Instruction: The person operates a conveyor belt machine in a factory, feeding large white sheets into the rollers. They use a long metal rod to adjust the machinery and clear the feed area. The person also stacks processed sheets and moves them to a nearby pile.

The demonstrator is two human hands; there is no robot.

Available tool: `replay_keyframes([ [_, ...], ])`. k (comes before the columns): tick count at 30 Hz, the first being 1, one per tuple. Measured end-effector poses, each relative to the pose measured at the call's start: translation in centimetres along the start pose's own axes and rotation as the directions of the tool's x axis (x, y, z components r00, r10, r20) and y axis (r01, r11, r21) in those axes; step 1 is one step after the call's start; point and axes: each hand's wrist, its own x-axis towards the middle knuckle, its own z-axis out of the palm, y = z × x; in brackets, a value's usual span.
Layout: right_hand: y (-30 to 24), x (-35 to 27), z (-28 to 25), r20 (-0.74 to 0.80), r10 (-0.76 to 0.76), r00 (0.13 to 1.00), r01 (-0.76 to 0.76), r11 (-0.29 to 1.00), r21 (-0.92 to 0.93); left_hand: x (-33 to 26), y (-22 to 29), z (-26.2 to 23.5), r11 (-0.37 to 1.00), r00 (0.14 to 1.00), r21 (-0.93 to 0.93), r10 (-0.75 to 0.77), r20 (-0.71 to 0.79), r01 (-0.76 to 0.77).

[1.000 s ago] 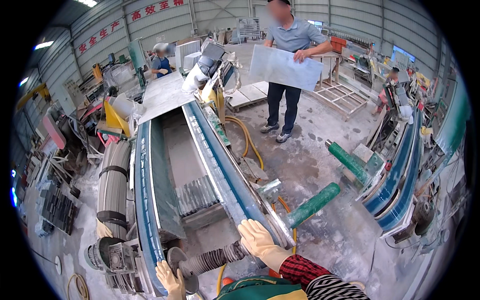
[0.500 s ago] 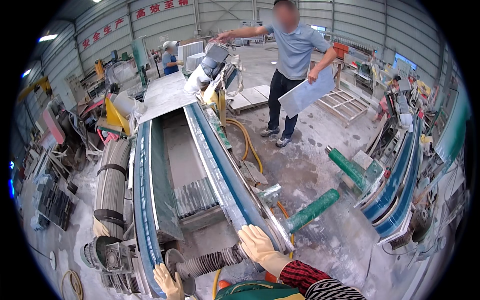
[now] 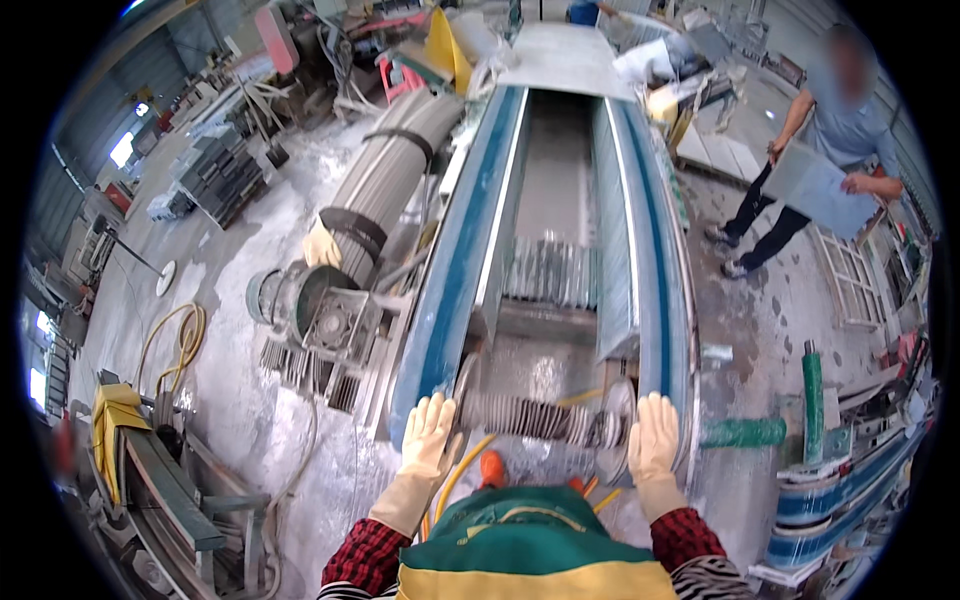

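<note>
Both my hands wear cream rubber gloves. My left hand (image 3: pixel 428 437) lies flat on the near end of the left blue belt (image 3: pixel 447 300), fingers stretched forward. Resting the same way, my right hand (image 3: pixel 655 442) is on the near end of the right blue belt (image 3: pixel 668 290). Neither hand holds anything. Between the hands, a ribbed grey shaft (image 3: pixel 535 418) runs across the front of the conveyor machine. Farther in, a grey pleated cover (image 3: pixel 550 272) spans the gap between the two belts.
A motor (image 3: pixel 335 318) and a thick grey duct (image 3: pixel 385 175) stand left of the belts. Green rollers (image 3: pixel 742 433) jut out at right. A co-worker (image 3: pixel 835 140) stands at far right holding a pale slab (image 3: pixel 822 190). A yellow hose (image 3: pixel 185 345) coils on the left floor.
My view has swung left and down. Both hands stay on the belt ends, now side by side. The co-worker has lowered the outstretched arm and has both hands on the slab.
</note>
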Motion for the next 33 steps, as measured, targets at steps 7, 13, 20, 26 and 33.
replay_keyframes([
  [7,-0.7,-0.1,-0.4,-0.011,0.148,0.989,-0.148,0.989,-0.001,-0.5,1.6,-0.8,0.994,0.997,-0.090,-0.059,0.049,0.063],
  [13,1.0,3.4,-3.3,-0.081,0.129,0.988,-0.099,0.947,0.305,-1.5,2.0,1.4,0.985,0.986,-0.105,-0.145,-0.080,0.136],
  [20,8.2,6.8,-4.3,-0.250,0.299,0.921,-0.121,0.829,0.546,3.5,11.6,0.3,0.981,0.989,-0.149,-0.137,-0.060,0.127],
  [26,16.9,11.5,-1.2,-0.162,0.436,0.885,-0.263,0.756,0.599,17.8,26.9,3.7,0.932,0.963,-0.245,0.268,-0.031,-0.267],
  [33,26.9,23.9,10.2,0.138,0.651,0.746,-0.645,0.657,0.389,24.2,40.6,10.2,0.928,0.872,-0.176,0.371,0.319,-0.330],
])
